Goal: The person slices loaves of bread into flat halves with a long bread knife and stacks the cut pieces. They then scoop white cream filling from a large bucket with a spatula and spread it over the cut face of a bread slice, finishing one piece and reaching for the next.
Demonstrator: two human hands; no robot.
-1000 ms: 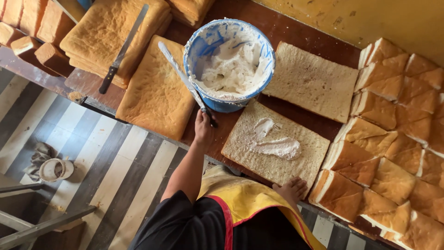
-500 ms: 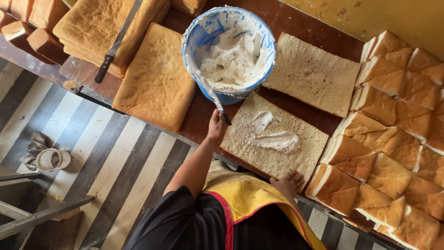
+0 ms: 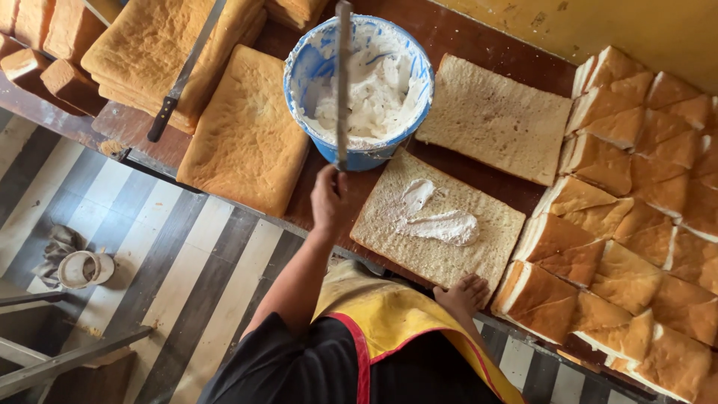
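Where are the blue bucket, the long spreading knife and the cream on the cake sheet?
blue bucket (image 3: 310, 63): head view, on its left inner wall.
long spreading knife (image 3: 342, 82): head view, on the middle of the blade.
cream (image 3: 447, 226): head view, on the larger white smear on the cake sheet (image 3: 389, 232).

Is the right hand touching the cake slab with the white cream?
Touching. The head view shows the right hand resting its fingers on the near edge of the cake slab.

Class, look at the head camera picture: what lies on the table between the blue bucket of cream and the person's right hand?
In the head view, a flat cake sheet smeared with white cream lies between the blue bucket and the right hand, which rests on its near edge.
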